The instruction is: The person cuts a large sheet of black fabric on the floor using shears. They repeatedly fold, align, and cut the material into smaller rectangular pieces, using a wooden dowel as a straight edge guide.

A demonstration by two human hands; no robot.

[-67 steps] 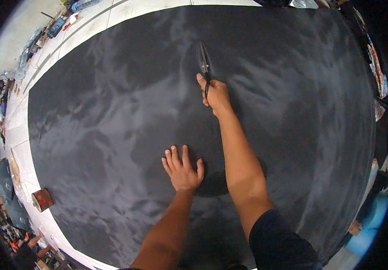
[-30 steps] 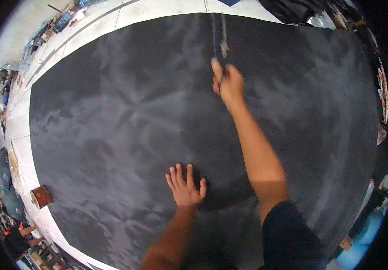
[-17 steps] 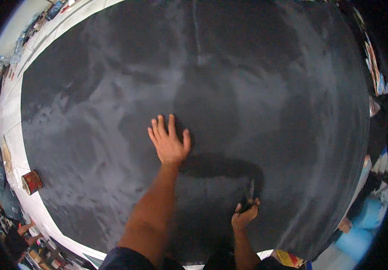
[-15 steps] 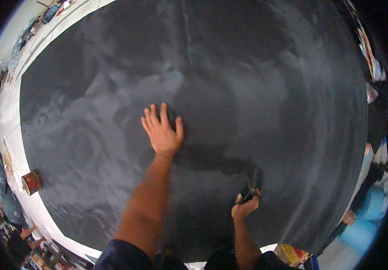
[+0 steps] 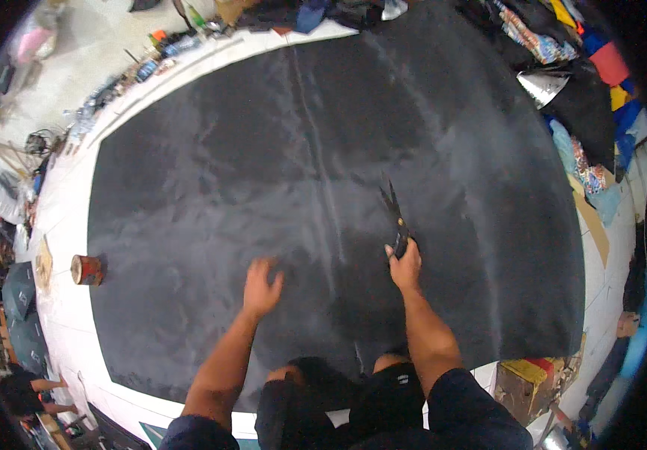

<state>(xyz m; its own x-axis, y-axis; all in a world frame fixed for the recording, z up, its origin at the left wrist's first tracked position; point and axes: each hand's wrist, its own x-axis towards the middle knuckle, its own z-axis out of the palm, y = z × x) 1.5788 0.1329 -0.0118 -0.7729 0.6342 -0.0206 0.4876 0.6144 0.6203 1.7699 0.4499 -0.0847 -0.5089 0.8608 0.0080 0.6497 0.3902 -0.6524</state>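
A large black sheet of material (image 5: 211, 165) spreads out in front of me, slightly wrinkled, with pale crease lines running away from me. My right hand (image 5: 406, 266) is closed round the handles of a pair of black scissors (image 5: 400, 222). Their blades point away from me, a little apart, over the sheet. Left of them, my left hand (image 5: 262, 289) is over the near middle of the sheet, holding nothing, thumb apart from the somewhat blurred fingers. Whether it touches the sheet I cannot tell.
On the sheet's left edge stands a reddish can (image 5: 87, 270). White tiled floor (image 5: 61, 322) borders the sheet. A worn wooden box (image 5: 526, 382) is at the near right, and colourful scraps (image 5: 533, 37) pile up at the far right. Another person's arm (image 5: 49, 385) shows at lower left.
My left hand has drawn back toward me from its spread position on the sheet. My right hand has moved farther forward with the scissors. The view has shifted, showing more surroundings.
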